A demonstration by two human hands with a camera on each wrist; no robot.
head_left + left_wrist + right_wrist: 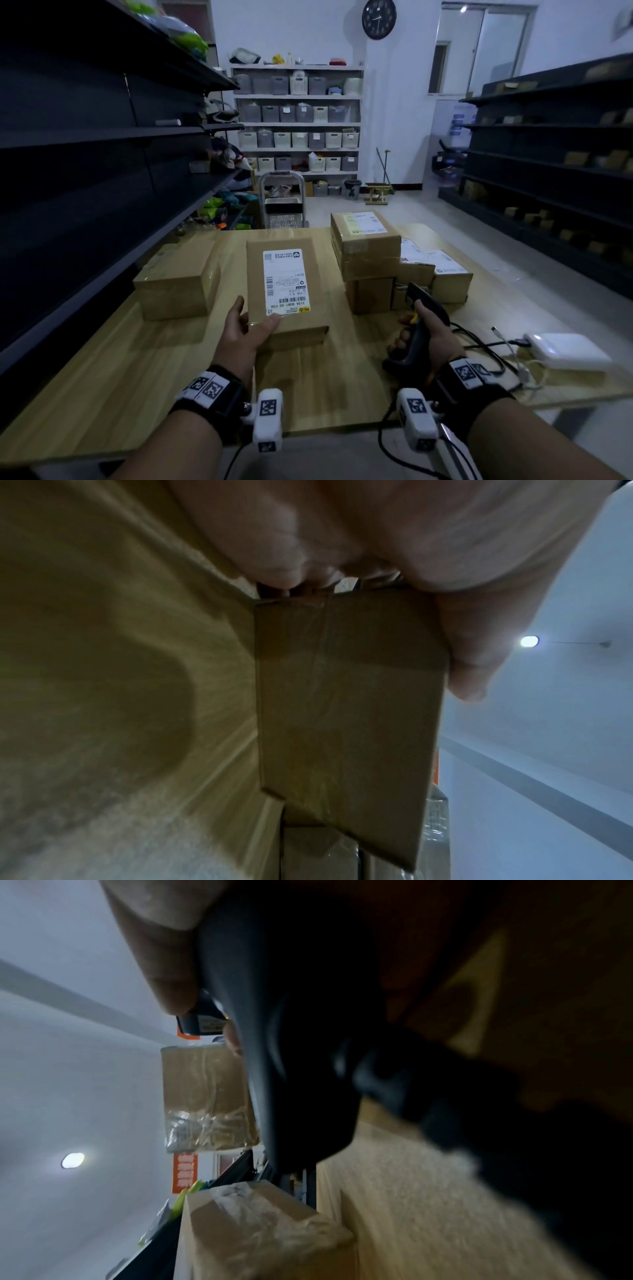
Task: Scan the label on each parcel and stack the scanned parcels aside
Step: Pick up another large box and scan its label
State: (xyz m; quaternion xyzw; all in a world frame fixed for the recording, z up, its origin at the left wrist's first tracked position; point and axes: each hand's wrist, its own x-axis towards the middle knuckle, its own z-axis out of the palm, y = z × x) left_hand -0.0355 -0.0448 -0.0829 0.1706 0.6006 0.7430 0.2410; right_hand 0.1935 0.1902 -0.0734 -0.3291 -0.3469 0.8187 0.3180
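Note:
A flat cardboard parcel (pixel 291 270) with a white label (pixel 285 281) facing up lies on the wooden table (pixel 102 370). My left hand (pixel 245 329) grips its near left corner, thumb on top; the left wrist view shows its near end face (pixel 346 696) with my thumb over the edge. My right hand (pixel 423 337) grips a black barcode scanner (pixel 419 320) by the handle, to the right of the parcel, its head pointing away toward the pile. In the right wrist view the scanner body (pixel 301 1042) fills the middle.
One unlabelled-side box (pixel 176 277) sits at the left. A pile of several labelled parcels (pixel 366 240) stands at the right back. A white device (pixel 568 351) with cables lies at the table's right edge. Dark shelving flanks both sides.

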